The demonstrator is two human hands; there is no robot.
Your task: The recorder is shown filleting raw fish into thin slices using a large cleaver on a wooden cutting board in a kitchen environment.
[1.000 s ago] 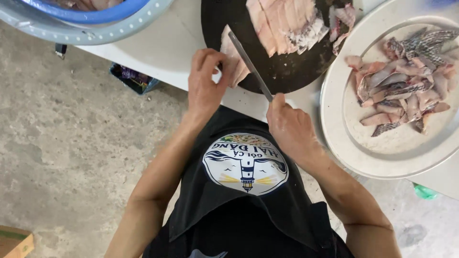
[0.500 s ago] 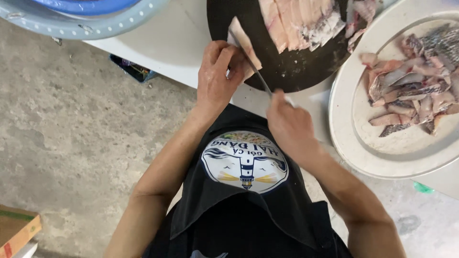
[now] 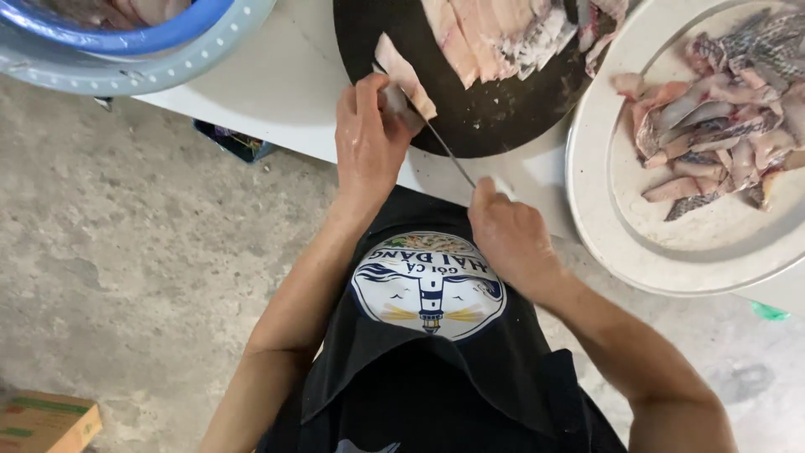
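Pinching a pale fish slice [image 3: 404, 77] at the near edge of the round dark cutting board [image 3: 478, 117], the left hand [image 3: 369, 138] grips it. The right hand [image 3: 511, 239], just below the board, is clenched around a knife [image 3: 444, 151] whose blade reaches that slice. Right of the board, a white tray [image 3: 604, 226] holds cut fish pieces [image 3: 713, 134].

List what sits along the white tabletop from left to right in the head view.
Blue plastic basin inside a pale perforated basin → round dark cutting board with pale fish fillets → round white tray of cut fish pieces.

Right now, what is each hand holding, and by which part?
Left hand pinches the fish fillet strip at its near end; right hand grips the knife by its handle.
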